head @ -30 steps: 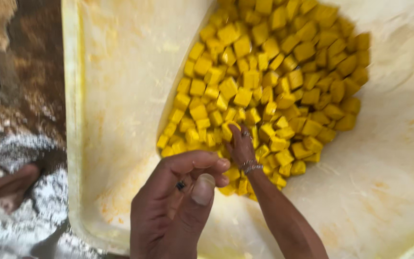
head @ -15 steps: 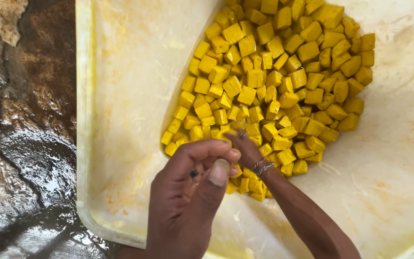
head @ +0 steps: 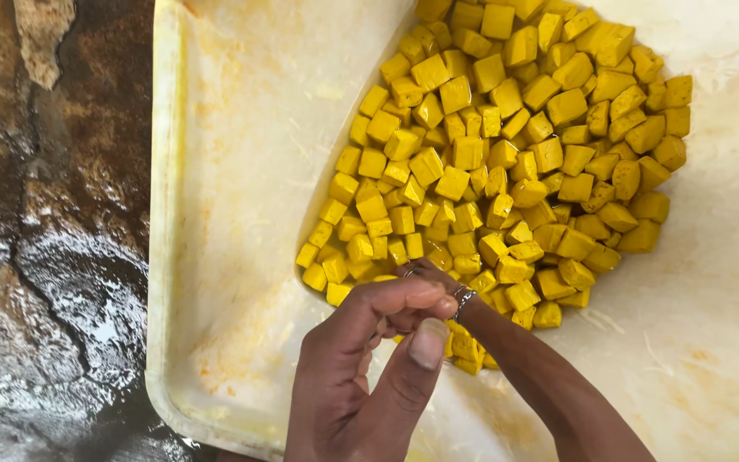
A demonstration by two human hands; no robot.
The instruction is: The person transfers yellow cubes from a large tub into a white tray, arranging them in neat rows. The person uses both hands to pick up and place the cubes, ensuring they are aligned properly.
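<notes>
The left hand (head: 361,376) hangs over the near edge of the pale yellow-stained tub (head: 241,171), its thumb and forefinger drawn close together at the tips, and whether anything is pinched between them cannot be told. The right hand (head: 425,287), with a metal bangle (head: 464,301) at the wrist, is mostly hidden behind the left, its fingers out of sight, so their grip cannot be told. The heap of yellow cubes (head: 506,154) lies in the tub just beyond both hands, its nearest pieces touching the right wrist.
</notes>
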